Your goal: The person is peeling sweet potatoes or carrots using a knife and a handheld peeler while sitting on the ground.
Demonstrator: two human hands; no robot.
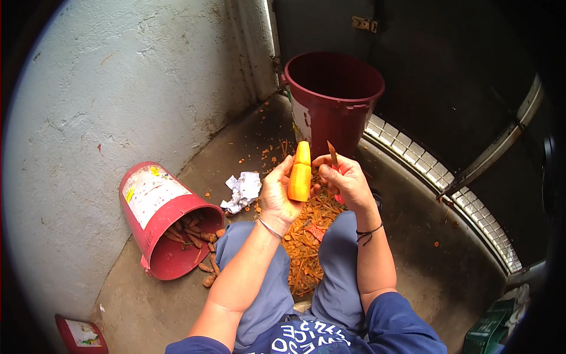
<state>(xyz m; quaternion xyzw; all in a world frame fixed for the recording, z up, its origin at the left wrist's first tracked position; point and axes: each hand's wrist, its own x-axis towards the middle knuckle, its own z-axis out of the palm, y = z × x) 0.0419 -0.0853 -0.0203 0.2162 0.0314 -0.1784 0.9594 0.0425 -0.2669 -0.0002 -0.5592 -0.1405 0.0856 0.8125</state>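
Observation:
My left hand (277, 192) holds a peeled orange carrot (300, 172) upright in front of me, fingers wrapped round its lower half. My right hand (348, 180) is just to the carrot's right and grips a red-handled peeler (333, 156), whose blade tip points up beside the carrot's top. Under both hands, between my knees, lies a pile of orange carrot peelings (306, 236) on the concrete floor.
A red bucket (162, 218) lies tipped on its side at left, with unpeeled carrots spilling from its mouth. An upright dark red bucket (333, 97) stands ahead by the wall. Crumpled white paper (242, 190) lies on the floor. A tiled ledge (448, 189) curves along the right.

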